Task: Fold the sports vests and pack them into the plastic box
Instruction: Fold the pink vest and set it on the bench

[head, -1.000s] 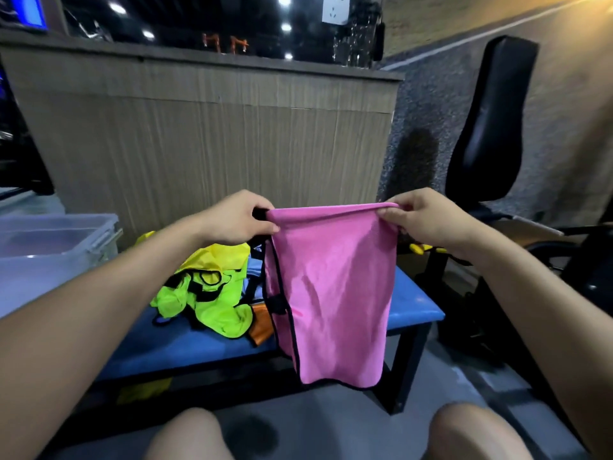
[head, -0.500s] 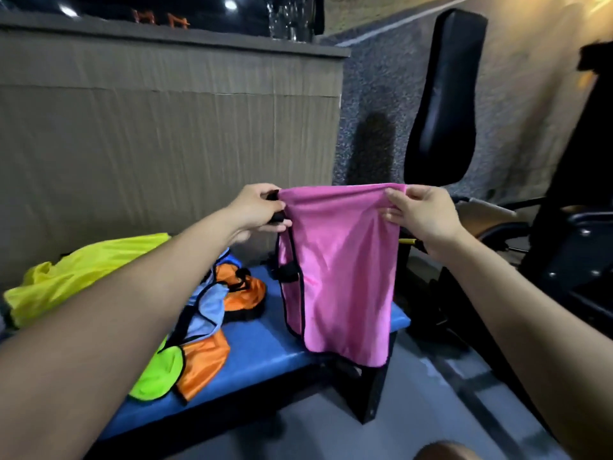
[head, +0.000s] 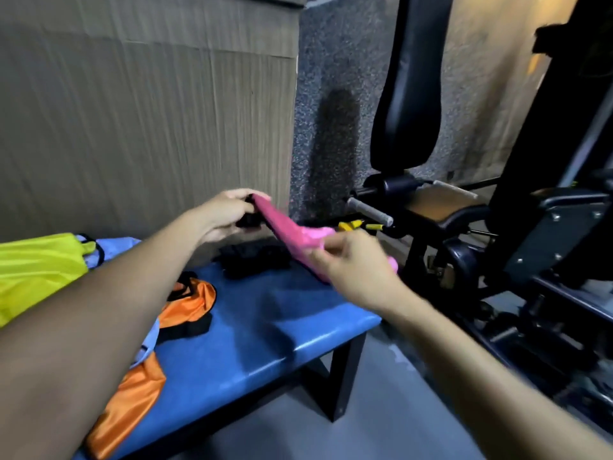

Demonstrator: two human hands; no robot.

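I had the pink vest (head: pixel 292 232) pinched at both ends, left hand (head: pixel 229 214) curled round its black trim and right hand (head: pixel 356 272) nipping the near edge, over the bench's (head: pixel 265 330) far right end. Best to keep it taut and lower it flat before creasing.

Blue padded bench (head: pixel 265 330) on black legs, wood-grain panel wall (head: pixel 139 111) behind, black gym machine (head: pixel 517 227) with upright back pad (head: pixel 409 94) alongside, grey floor (head: pixel 298 426)

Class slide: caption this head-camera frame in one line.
Both hands, left and right, hold a pink vest over the blue bench.
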